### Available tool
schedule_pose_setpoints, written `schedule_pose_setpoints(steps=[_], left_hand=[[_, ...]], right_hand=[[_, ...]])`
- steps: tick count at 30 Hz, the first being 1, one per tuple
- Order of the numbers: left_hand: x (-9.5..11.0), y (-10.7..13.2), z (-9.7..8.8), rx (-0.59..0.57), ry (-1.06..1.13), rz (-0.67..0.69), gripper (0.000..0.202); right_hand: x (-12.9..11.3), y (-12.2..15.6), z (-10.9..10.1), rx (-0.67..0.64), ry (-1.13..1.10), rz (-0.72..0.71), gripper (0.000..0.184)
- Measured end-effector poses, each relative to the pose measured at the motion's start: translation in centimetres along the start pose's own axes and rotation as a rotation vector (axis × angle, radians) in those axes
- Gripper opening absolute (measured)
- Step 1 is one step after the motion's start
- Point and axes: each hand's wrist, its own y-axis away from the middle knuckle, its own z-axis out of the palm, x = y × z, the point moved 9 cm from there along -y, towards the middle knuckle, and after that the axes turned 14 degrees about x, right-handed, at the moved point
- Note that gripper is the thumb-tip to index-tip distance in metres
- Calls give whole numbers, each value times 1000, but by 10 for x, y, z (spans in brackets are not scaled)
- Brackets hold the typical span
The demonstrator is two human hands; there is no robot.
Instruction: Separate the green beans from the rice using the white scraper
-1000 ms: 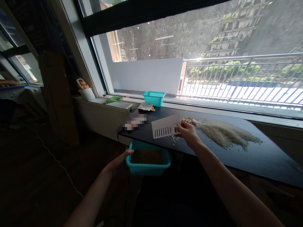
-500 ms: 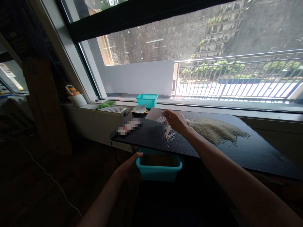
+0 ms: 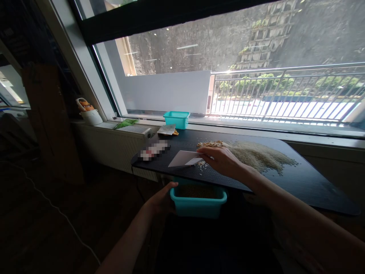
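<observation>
Below the table's front edge, my left hand grips the left end of a teal plastic tub, its thumb over the rim. Brownish grains lie inside the tub. My right hand pinches a pale flat card with a striped patch, tilted low over the tabletop. Small whitish grains lie beside the card, partly hidden by it and the hand. Behind my right hand are yellowish-brown kernels, and a broad heap of rice-like grain spreads to the right.
The dark table stands against the window. A second teal tub sits at its back, near a silvery packet. A blurred-out item lies at the left end. A white pot stands beyond the radiator.
My right hand has drawn the card nearer across the table, uncovering the brown kernels behind it. My left hand and the tub have shifted slightly right.
</observation>
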Motion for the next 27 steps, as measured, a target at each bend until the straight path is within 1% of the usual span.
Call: schedule_pose_setpoints(steps=[2,4,6,9,11,14,20,27], left_hand=[[-1,0,3,-3,-5,1,61],[-1,0,4,-5,-9,4,61],[-2,0,5,-3,-15,8,61],[-5,-3,5,14,-24,22,62],[-7,-4,5,30,-24,45,62],[-9,-6,6,48,-20,74,62],[-13,-10,1,65,-26,72,65],[-13,-13,0,60,-30,72,63]], right_hand=[[-4,5,-12,15,-62,20,30],[1,9,-24,64,-94,73,30],[14,12,-34,132,-88,161,30],[37,18,-42,229,-58,275,31],[48,21,-41,265,-49,312,31],[55,23,-37,281,-47,333,31],[55,20,-27,290,-58,346,32],[54,18,-18,287,-92,336,30]])
